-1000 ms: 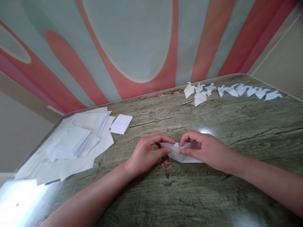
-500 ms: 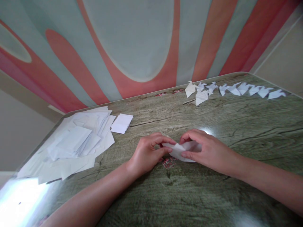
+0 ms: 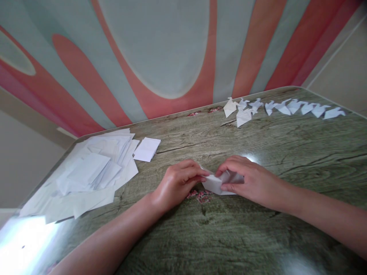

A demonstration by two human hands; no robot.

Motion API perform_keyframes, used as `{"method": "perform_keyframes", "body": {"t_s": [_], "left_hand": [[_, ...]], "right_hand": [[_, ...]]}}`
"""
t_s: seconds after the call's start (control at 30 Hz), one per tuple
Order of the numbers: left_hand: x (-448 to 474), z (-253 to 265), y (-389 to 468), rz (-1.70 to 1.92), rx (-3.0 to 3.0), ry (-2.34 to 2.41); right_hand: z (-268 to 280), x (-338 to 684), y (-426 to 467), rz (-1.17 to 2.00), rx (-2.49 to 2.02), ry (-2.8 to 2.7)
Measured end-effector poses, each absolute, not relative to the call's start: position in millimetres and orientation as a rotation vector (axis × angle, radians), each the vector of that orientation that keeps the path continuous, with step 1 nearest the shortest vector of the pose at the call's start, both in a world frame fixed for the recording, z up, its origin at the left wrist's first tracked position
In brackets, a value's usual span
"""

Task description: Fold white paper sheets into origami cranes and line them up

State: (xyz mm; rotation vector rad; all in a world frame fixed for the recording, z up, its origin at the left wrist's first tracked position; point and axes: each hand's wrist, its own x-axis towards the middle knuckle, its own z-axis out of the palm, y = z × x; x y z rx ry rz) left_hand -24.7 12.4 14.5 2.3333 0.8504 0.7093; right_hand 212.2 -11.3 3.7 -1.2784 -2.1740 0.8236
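A partly folded sheet of white paper [image 3: 213, 184] is held between both hands, low over the wood-grain table [image 3: 183, 236]. My left hand [image 3: 183, 179] pinches its left edge between thumb and fingers. On the other side, my right hand [image 3: 242, 177] grips the paper with thumb in front and index finger behind, covering part of its right end. The paper's folds stand raised and slightly parted in the middle. How its hidden layers lie I cannot tell.
At the left lies a spread heap of white paper sheets [image 3: 123, 187]. A small stack of paper squares [image 3: 147, 149] sits beside it. Several folded paper birds [image 3: 243, 116] line the back right edge, near the painted wall [image 3: 160, 49].
My left thumb and fingers have closed together on the paper's left edge, and more of its raised back flap shows. My right hand has shifted only slightly.
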Motion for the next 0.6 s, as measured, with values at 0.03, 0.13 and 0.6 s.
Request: {"method": "perform_keyframes", "body": {"t_s": [0.03, 0.13, 0.6], "left_hand": [[-25, 13, 13, 0.719, 2.341, 0.850], [-26, 9, 15, 0.763, 2.361, 0.838], [-26, 2, 21, 0.785, 2.319, 0.894]], "right_hand": [[3, 212, -12, 0.798, -1.245, -2.198], [-1, 212, -11, 0.713, -1.156, -2.242], [-8, 214, -7, 0.344, -0.850, -2.369]]}}
